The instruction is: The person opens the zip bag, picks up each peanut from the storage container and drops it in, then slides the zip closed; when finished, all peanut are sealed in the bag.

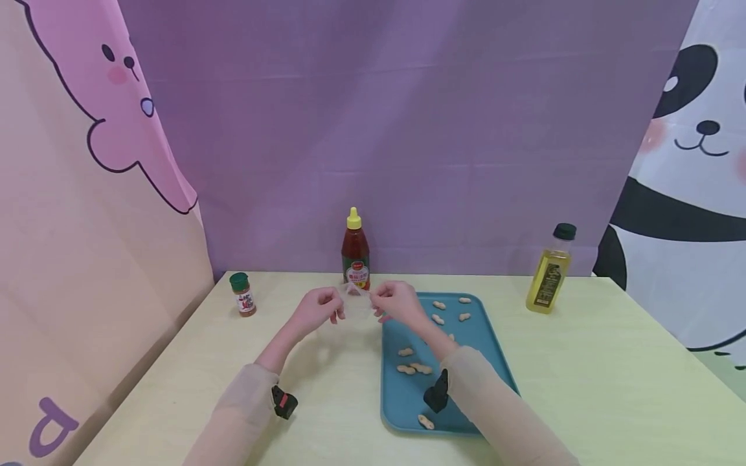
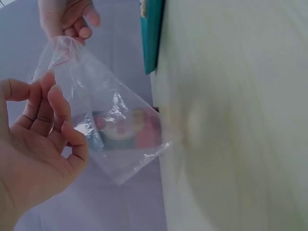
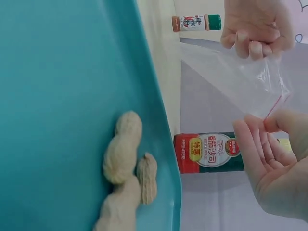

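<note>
A clear plastic zip bag with a red line along its top hangs between the two hands. My left hand pinches one side of its top edge between thumb and fingertips. The opposite side of that edge is pinched by my right hand. The bag looks flat, and the bottle behind shows through it in the left wrist view. Below and beside the right forearm lies a blue tray with several peanuts scattered on it.
A ketchup bottle with a yellow cap stands behind the hands at the table's back edge. To the left is a small green-capped spice jar. An oil bottle stands at the right, beyond the tray. A purple curtain hangs behind the table.
</note>
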The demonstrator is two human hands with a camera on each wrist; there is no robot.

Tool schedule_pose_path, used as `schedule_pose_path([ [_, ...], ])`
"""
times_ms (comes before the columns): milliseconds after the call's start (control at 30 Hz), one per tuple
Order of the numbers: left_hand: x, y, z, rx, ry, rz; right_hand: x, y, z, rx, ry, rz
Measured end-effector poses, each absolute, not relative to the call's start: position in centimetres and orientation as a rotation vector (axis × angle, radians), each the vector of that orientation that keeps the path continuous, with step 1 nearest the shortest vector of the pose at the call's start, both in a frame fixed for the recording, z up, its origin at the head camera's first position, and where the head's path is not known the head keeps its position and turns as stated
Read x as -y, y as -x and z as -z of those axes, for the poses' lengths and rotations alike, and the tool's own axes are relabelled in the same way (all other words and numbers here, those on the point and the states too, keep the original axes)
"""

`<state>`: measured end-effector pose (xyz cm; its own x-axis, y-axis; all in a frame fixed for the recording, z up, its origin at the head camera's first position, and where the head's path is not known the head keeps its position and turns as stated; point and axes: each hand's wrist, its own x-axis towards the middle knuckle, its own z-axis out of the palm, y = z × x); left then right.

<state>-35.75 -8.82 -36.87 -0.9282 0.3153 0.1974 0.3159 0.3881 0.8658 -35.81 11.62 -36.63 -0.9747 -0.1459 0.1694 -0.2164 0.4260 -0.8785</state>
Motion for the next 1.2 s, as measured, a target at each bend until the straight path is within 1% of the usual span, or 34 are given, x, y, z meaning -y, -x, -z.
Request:
schedule_pose_path([
  [267,9.0,35.2,35.7,2.687,0.623,1.444,-12.2,35.6,36.1,2.815,-0.357,-1.378],
  [567,9.1,35.0,35.3,2.654,0.695,1.202,-12.2,35.3,35.6,2.807,-0.336,-1.492],
  [767,8.5,35.0,35.8,2.643,0.716,1.1,-11.8,34.9,35.4,2.762,-0.309,-1.538],
  [1000,7.8,35.0,37.1,2.645,0.667,1.045,-11.5,34.7,35.3,2.703,-0.294,-1.549],
  [1100,7.7,35.2,37.6,2.656,0.742,0.989,-11.4,34.7,35.3,2.7,-0.29,-1.564],
  [1200,7.6,35.4,38.0,2.645,0.834,1.044,-11.4,34.6,35.3,2.709,-0.302,-1.585],
])
